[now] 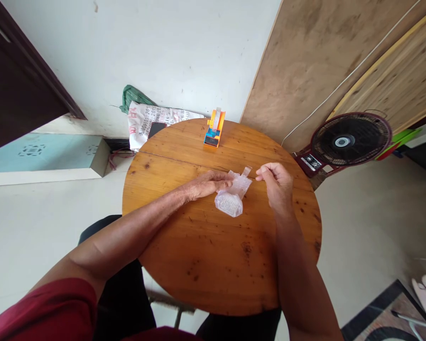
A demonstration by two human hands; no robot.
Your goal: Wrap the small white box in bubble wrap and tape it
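Observation:
A small clear bubble-wrap package [229, 204] lies near the middle of the round wooden table, with something pale inside that I cannot make out. Its loose upper flap [242, 185] is under the thumb and fingers of my left hand [208, 183], which holds it from the left. A short strip of clear tape [246, 171] sticks out from the flap's upper edge. Just right of the strip, and apart from it, my right hand [277, 182] is raised with thumb and fingertips pinched together. Anything between those fingertips is too small to see.
An orange and blue tape dispenser [215, 129] stands at the far edge of the round table [220, 265]. A dark red fan [350, 139] is beyond the table on the right. A printed white sack [142, 125] leans against the wall behind.

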